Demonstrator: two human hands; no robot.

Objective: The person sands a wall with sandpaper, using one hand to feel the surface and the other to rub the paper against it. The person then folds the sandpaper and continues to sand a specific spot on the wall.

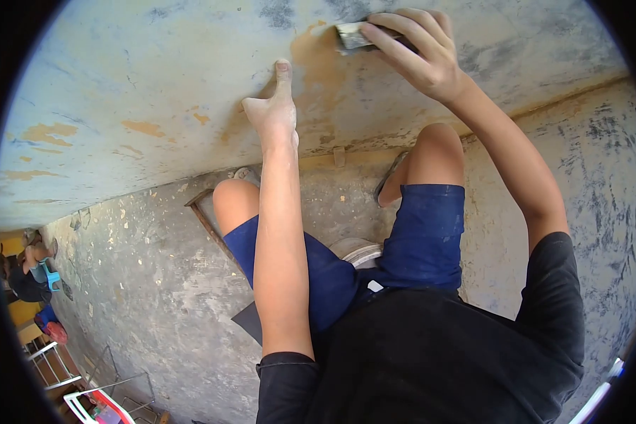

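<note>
My right hand (420, 53) grips a scraper (355, 35) with a pale, worn edge, held against the plastered wall (169, 63). My fingers wrap over its dark back and partly hide it. A damp-looking tan patch (314, 56) lies just left of the tool. My left hand (272, 113) is at the wall below and left of that patch. Its thumb is stretched upward and nothing shows in its grasp; the other fingers are mostly hidden behind the hand.
Between my bent knees stands a round white bucket (360, 251). A wooden-handled tool (208, 222) lies by my left leg on the speckled grey floor (148, 283). Another person (32, 272) sits far left near a blue stool (51, 275). Metal frames (53, 364) stand at lower left.
</note>
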